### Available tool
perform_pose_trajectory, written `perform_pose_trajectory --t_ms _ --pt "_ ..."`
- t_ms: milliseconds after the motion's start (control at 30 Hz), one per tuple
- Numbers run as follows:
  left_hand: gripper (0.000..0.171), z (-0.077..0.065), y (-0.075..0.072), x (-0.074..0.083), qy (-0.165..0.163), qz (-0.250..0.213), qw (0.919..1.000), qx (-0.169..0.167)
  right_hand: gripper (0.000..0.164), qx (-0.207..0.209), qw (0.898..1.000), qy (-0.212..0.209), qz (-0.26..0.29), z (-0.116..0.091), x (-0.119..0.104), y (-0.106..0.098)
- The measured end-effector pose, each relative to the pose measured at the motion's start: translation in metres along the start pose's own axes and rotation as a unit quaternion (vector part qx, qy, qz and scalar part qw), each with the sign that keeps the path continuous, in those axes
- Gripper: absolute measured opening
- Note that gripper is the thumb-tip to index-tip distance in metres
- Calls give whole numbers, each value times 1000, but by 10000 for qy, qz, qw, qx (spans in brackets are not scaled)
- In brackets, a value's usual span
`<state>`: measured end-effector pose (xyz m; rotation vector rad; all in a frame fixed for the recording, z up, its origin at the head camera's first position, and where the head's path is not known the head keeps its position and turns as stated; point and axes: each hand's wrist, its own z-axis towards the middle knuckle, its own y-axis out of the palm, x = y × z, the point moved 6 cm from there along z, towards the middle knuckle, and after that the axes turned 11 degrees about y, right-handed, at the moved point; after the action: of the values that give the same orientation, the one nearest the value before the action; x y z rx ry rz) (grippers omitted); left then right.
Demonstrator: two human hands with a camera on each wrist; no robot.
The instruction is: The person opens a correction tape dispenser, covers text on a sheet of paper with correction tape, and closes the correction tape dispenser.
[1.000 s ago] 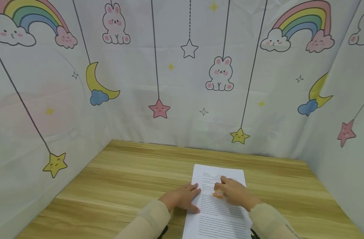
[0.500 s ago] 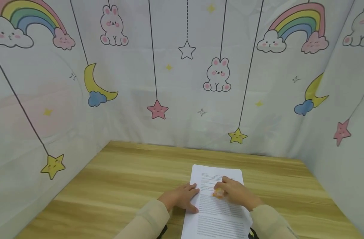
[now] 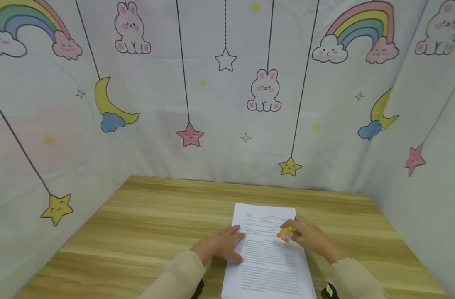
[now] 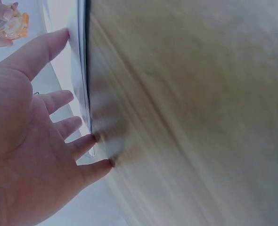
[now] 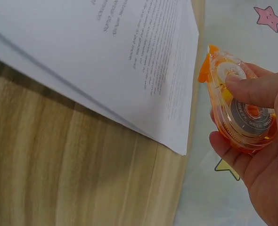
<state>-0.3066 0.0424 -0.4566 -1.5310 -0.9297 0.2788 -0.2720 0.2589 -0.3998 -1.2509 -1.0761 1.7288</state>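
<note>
A stack of printed paper (image 3: pixel 270 270) lies on the wooden table. My right hand (image 3: pixel 312 237) grips an orange, see-through correction tape dispenser (image 3: pixel 285 234) over the upper right part of the top sheet. In the right wrist view the correction tape dispenser (image 5: pixel 245 106) shows its white and grey reels, with the thumb (image 5: pixel 252 90) lying across its side and the fingers behind it. My left hand (image 3: pixel 223 245) rests with spread fingers at the left edge of the stack. In the left wrist view, the fingertips of the left hand (image 4: pixel 30 132) reach that paper edge.
The wood-grain table (image 3: pixel 167 220) extends to both sides of the paper. White fabric walls (image 3: pixel 156 95) with printed rabbits, stars and rainbows enclose it at the back and both sides. Dark straps (image 3: pixel 329 290) show near the wrists.
My right hand has moved right and up off the lines of text with the correction tape dispenser, which now shows more. The left hand keeps its hold-down place. The head view has shifted slightly.
</note>
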Motion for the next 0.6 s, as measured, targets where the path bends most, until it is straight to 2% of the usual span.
perform_pose_trajectory --t_ms 167,400,600 --pt "84 -9 -2 1 156 85 9998 -59 32 -20 9999 87 -145 -2 3 6" --pt "87 -17 -2 11 148 42 9997 -164 33 448 9956 -656 -494 -5 -6 11" --pt "85 -17 -2 15 101 33 9998 -160 32 359 9942 -924 -418 -5 -13 18"
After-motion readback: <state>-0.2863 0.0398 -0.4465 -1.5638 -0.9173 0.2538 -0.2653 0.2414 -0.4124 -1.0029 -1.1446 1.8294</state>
